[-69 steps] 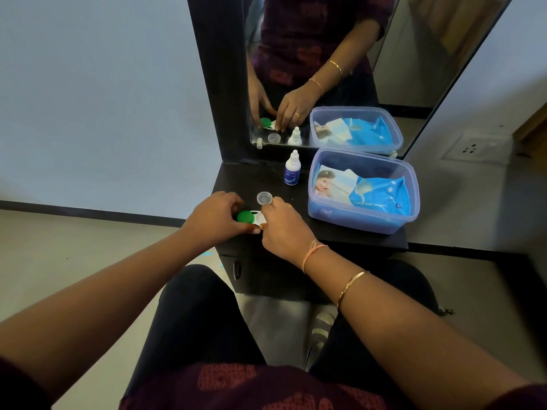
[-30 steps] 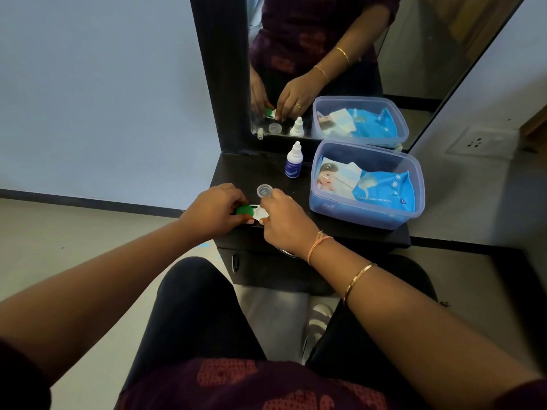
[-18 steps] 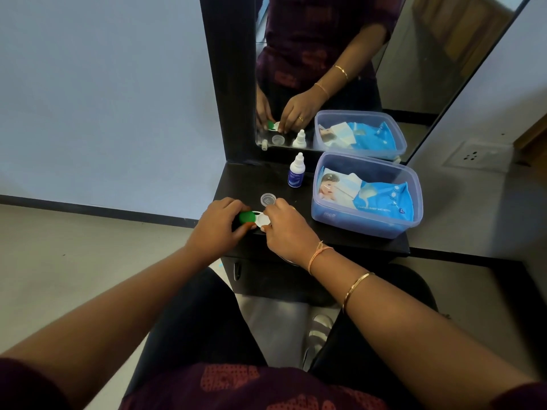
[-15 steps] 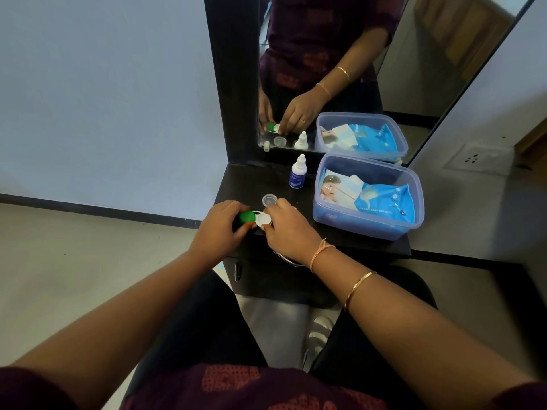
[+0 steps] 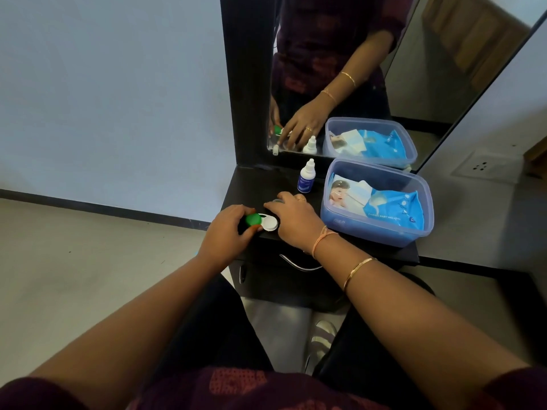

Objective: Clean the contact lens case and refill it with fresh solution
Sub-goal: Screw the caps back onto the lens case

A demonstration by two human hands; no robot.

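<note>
Hands over the front edge of the dark vanity top (image 5: 340, 247). We see the left hand (image 5: 228, 232) pinching the green-capped end of the contact lens case (image 5: 262, 222), thumb and fingers closed around the green cap (image 5: 253, 219). The case lies flat near the front-left of the top; its right well shows white and uncapped.

Change from half a second back: the right hand (image 5: 293, 218) has left the case's white end, which it was covering, and now reaches flat and forward over the spot where the loose clear cap (image 5: 276, 200) lay. Fingers are spread and curved down on it; only a sliver of the cap shows under the fingertips (image 5: 270, 205), so we cannot tell whether it is gripped or just touched. The mirror (image 5: 384, 69) shows the same reach, fingers laid over the cap.

The left hand has kept its hold on the green end all through. The camera view has shifted a little, and the white well is far more exposed than before.

The solution bottle (image 5: 307, 177), white with a blue label, stands upright behind the right hand, apart from it, unmoved. The clear plastic tub (image 5: 420, 229) with a blue wipes pack (image 5: 393, 207) sits right of both, same place as before.
</note>
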